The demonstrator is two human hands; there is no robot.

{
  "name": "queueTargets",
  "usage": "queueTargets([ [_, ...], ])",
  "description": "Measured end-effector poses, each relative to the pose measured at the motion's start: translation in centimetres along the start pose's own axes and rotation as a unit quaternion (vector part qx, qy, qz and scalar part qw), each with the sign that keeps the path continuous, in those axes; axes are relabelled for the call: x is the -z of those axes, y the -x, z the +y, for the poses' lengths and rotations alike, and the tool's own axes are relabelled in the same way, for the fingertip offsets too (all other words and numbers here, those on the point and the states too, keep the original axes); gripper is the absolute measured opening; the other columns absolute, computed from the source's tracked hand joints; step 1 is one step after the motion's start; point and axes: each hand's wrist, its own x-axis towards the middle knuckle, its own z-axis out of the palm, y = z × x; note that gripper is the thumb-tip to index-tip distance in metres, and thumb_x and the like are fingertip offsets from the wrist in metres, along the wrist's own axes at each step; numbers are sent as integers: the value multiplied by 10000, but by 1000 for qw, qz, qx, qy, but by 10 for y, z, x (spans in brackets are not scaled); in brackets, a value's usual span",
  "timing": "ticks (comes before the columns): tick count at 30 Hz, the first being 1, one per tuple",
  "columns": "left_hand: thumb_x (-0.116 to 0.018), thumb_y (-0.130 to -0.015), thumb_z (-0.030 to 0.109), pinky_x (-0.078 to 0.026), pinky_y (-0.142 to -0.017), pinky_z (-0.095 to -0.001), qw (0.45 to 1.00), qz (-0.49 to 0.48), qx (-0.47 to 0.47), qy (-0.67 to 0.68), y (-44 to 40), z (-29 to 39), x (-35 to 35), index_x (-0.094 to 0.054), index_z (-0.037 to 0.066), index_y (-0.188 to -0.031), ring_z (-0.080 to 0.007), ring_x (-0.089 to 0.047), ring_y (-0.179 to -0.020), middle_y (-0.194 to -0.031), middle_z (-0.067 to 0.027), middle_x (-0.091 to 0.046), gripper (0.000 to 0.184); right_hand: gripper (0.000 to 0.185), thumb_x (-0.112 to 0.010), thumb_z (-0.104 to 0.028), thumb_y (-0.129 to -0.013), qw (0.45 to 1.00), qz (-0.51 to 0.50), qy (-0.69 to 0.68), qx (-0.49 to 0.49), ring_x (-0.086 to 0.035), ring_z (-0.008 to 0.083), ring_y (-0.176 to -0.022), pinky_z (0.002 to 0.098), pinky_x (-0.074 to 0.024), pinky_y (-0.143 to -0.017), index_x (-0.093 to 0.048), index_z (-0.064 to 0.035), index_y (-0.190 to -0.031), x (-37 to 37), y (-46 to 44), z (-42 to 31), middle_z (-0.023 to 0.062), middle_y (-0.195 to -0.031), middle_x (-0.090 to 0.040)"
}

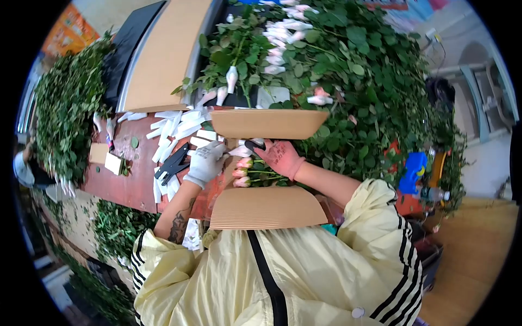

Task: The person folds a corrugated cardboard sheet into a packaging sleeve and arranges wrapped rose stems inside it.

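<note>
Pink roses point(242, 172) lie with their heads to the left on a sheet of corrugated cardboard point(266, 209), whose near and far ends curl up. My right hand point(280, 157), in a pinkish-red glove, is closed at a rose in a white sleeve point(240, 151) above the bare pink heads. The thumb and fingers meet near the base of that bud. Across from it, my left hand point(207, 162), in a white glove, has its fingers curled at the cardboard's left side. What they hold, if anything, is hidden. A black stapler point(172, 164) lies just left of that hand.
White strips point(176, 127) are scattered over the red table point(128, 185). Leafy rose stems point(359, 98) pile up at the back and right, with sleeved buds point(280, 41) among them. At right are a blue tape dispenser point(413, 171) and a plastic bottle point(433, 194). A cardboard-topped board point(163, 54) stands back left.
</note>
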Motion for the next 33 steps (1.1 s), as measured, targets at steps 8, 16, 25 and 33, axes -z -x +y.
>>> queueTargets([
  [8, -607, -776, 182, -489, -724, -378, 995, -32, 87, -43, 26, -4, 52, -615, 101, -1007, -274, -614, -820, -899, -96, -615, 245, 373, -343, -201, -895, 986, -130, 83, 56, -541, 245, -1028, 397, -401, -872, -473, -188, -1244, 29, -4, -4, 175, -1250, -491],
  [16, -584, -806, 331, -494, -797, -373, 993, -90, -75, -33, -2, 46, 12, -513, 124, -1255, -266, -605, -977, -1292, -105, -503, 500, 419, -404, -170, -838, 976, -185, 102, 59, -577, 266, -922, 389, -438, -743, -479, -170, -1251, 66, -2, -9, 152, -1048, -576],
  [25, -498, -854, 347, -491, -744, -371, 984, -157, -50, -63, 9, 40, -7, -484, 176, -1287, -241, -612, -954, -1360, -68, -440, 465, 346, -443, -261, -896, 977, -123, 172, -18, -483, 316, -1121, 436, -353, -940, -494, -124, -1211, 40, -11, -11, 162, -1263, -487],
  [33, -517, -846, 290, -482, -675, -362, 981, -150, -75, -92, 12, 39, -11, -567, 172, -1184, -206, -624, -877, -1289, -33, -513, 361, 363, -496, -294, -867, 994, 101, 34, -35, -481, 319, -1123, 464, -347, -952, -521, -133, -1192, 24, -22, -13, 144, -1242, -503],
])
